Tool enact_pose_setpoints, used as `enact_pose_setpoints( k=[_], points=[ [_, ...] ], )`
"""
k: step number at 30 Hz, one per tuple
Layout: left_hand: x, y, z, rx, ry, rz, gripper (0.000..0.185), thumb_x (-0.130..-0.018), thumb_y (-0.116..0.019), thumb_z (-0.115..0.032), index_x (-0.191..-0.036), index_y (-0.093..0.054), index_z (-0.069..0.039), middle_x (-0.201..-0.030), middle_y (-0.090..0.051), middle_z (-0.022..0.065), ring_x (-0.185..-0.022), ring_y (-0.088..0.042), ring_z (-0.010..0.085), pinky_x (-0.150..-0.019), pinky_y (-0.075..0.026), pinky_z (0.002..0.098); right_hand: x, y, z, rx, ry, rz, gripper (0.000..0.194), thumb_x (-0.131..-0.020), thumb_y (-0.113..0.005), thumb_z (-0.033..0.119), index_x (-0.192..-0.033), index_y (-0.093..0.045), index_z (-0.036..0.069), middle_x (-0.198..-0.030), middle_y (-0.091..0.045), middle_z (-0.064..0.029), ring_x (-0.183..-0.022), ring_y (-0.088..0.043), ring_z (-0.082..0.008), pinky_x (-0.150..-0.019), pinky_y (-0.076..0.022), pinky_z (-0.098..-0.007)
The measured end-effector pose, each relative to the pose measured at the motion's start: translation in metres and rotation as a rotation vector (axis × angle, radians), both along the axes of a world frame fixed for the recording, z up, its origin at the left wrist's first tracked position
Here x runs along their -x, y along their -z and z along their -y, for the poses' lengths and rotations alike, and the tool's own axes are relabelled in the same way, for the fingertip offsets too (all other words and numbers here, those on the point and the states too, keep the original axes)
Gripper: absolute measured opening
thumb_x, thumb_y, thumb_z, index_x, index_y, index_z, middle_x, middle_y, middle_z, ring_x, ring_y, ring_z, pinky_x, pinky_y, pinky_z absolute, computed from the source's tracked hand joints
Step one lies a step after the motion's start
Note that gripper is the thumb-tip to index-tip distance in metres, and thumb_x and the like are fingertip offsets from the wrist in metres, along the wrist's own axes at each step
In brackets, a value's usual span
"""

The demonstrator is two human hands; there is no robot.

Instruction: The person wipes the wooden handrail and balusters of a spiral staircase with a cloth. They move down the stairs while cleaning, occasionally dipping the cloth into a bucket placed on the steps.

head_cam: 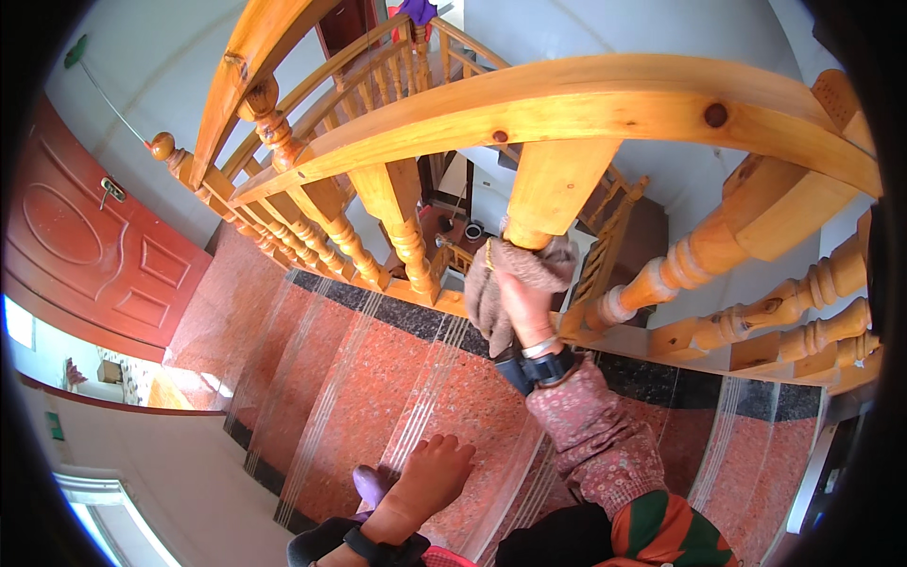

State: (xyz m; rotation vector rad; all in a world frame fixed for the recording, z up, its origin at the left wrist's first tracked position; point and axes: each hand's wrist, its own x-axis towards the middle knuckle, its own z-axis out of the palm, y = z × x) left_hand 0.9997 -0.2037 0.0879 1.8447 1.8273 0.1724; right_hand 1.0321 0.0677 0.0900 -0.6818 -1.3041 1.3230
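Observation:
A brown cloth (489, 301) is wrapped around the turned part of a wooden baluster (560, 188), just under its square upper block. My right hand (526, 301) grips the cloth there, the arm in a flowered sleeve. Above runs the varnished wooden handrail (588, 103). Lower down, my left hand (438, 468) hangs over the red stone stairs (453, 383), empty, its fingers loosely bent and a dark band at the wrist.
More balusters (411, 248) line both sides. A red panelled door (92, 234) stands at the left. Beyond the railing a stairwell drops to a lower floor with a bucket (473, 231). A purple shoe (370, 485) rests on the steps, and a purple cloth (419, 10) lies on a far post.

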Motion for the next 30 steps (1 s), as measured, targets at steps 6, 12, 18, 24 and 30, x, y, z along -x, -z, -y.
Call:
enact_pose_setpoints(
  k=[6, 12, 18, 24, 30],
  points=[
    [-0.004, 0.002, 0.001, -0.058, 0.009, 0.017, 0.018, -0.09, -0.064, -0.022, -0.103, -0.064, -0.009, -0.096, -0.063, 0.0108, -0.099, -0.063, 0.0303, -0.082, -0.051, 0.0446, -0.001, -0.008, -0.006, 0.078, -0.108, -0.255, 0.015, -0.083, -0.078, -0.002, -0.093, -0.066, 0.001, -0.084, -0.067, -0.0022, -0.075, -0.065, -0.0127, -0.066, -0.0555, -0.0282],
    [-0.003, 0.003, 0.005, -0.059, 0.009, -0.008, 0.026, -0.089, -0.069, -0.024, -0.112, -0.067, -0.012, -0.099, -0.064, 0.0104, -0.096, -0.065, 0.0296, -0.083, -0.054, 0.0425, -0.045, -0.012, -0.059, 0.015, -0.574, -0.028, 0.05, -0.07, -0.089, 0.008, -0.115, -0.067, 0.003, -0.107, -0.068, -0.0012, -0.098, -0.063, -0.0119, -0.089, -0.0532, -0.0319],
    [-0.002, 0.0, 0.006, -0.082, 0.033, 0.011, 0.026, -0.09, -0.067, -0.023, -0.113, -0.067, -0.011, -0.098, -0.064, 0.0107, -0.097, -0.065, 0.0301, -0.084, -0.053, 0.0424, -0.035, 0.001, -0.042, 0.07, -0.342, 0.018, 0.04, -0.074, -0.085, 0.01, -0.11, -0.067, 0.004, -0.104, -0.067, -0.002, -0.091, -0.063, -0.012, -0.081, -0.0537, -0.0309],
    [-0.013, 0.003, 0.002, -0.109, 0.022, 0.051, 0.018, -0.089, -0.065, -0.023, -0.101, -0.065, -0.009, -0.096, -0.064, 0.0124, -0.099, -0.063, 0.0311, -0.083, -0.053, 0.0463, 0.005, -0.006, 0.009, 0.117, 0.024, -0.155, 0.019, -0.085, -0.071, -0.006, -0.101, -0.062, 0.001, -0.078, -0.062, -0.0013, -0.063, -0.06, -0.0094, -0.055, -0.0495, -0.0239],
    [-0.012, 0.005, 0.001, -0.101, 0.031, 0.036, 0.018, -0.09, -0.064, -0.023, -0.101, -0.065, -0.009, -0.097, -0.064, 0.0128, -0.1, -0.063, 0.0318, -0.082, -0.052, 0.0468, -0.033, -0.016, -0.031, 0.149, -0.417, -0.067, 0.035, -0.074, -0.081, -0.001, -0.106, -0.066, 0.002, -0.088, -0.067, -0.0041, -0.072, -0.066, -0.0161, -0.064, -0.0564, -0.0333]
  ],
)
